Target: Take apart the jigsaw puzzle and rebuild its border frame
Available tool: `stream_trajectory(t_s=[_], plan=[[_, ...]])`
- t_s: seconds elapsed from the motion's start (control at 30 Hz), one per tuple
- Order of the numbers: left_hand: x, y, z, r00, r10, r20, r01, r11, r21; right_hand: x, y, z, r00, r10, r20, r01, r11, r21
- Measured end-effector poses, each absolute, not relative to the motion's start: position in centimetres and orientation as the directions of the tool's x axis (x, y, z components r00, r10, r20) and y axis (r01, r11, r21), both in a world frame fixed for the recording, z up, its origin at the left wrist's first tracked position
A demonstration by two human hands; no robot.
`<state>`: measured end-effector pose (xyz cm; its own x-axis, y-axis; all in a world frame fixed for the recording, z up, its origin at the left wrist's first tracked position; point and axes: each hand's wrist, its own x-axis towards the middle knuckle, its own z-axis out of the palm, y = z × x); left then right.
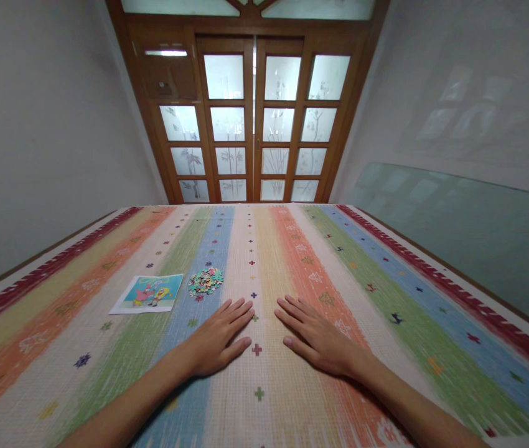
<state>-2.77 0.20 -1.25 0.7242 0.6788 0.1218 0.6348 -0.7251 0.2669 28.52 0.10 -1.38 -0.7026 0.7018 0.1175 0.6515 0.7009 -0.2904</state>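
Note:
My left hand [218, 339] lies flat, palm down, on a striped multicoloured mat [386, 298], fingers stretched out and holding nothing. My right hand [315, 336] rests the same way a little to the right, fingers extended and apart from the left hand. Just beyond my left fingertips sits a small heap of loose jigsaw pieces [205, 281]. Left of that heap lies a cartoon picture sheet [147, 294], flat on the mat. Neither hand touches the pieces or the sheet.
The mat reaches to a wooden door with frosted glass panes [255, 124] at the far end. A plain wall stands on the left. Along the right wall leans a large greenish glass pane [470, 230].

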Motion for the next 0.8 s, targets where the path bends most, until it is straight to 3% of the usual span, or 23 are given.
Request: stream_trajectory(t_s=[0.8], plan=[[-2.8, 0.12, -1.03, 0.728, 0.675, 0.117, 0.636, -0.729, 0.254, 28.47, 0.16, -1.61, -0.703, 0.7, 0.127, 0.652, 0.705, -0.28]])
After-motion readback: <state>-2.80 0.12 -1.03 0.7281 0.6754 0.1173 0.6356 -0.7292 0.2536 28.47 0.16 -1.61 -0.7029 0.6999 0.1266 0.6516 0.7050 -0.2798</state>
